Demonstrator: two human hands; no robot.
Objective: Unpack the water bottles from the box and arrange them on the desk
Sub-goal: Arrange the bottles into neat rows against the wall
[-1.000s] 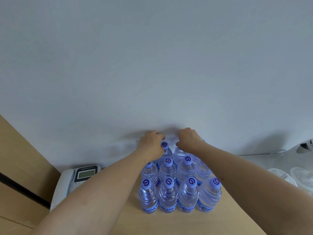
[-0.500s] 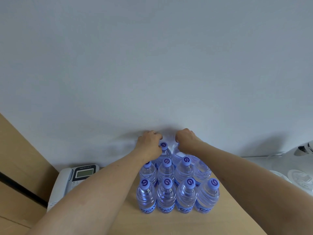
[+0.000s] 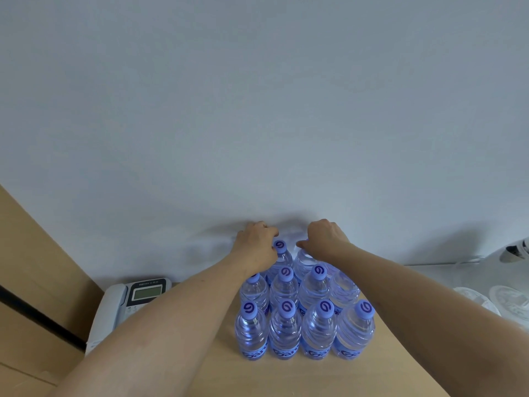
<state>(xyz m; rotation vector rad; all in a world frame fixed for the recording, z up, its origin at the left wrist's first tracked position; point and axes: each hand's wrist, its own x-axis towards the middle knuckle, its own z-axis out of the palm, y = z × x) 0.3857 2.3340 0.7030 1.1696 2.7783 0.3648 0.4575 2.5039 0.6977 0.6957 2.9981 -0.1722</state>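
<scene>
Twelve or so capped water bottles point(image 3: 286, 316) packed upright in tight rows on the wooden desk point(image 3: 329, 379), back row pushed close to the wall, likely to square the block. Left hand point(image 3: 255, 244) curled over the back row beside a blue cap point(image 3: 280, 246), probably on a hidden bottle; grasp unclear. Right hand point(image 3: 325, 236) curled over a back bottle's top, grasp likewise not clear. No box in sight. Desk phone point(image 3: 128, 303) off left.
</scene>
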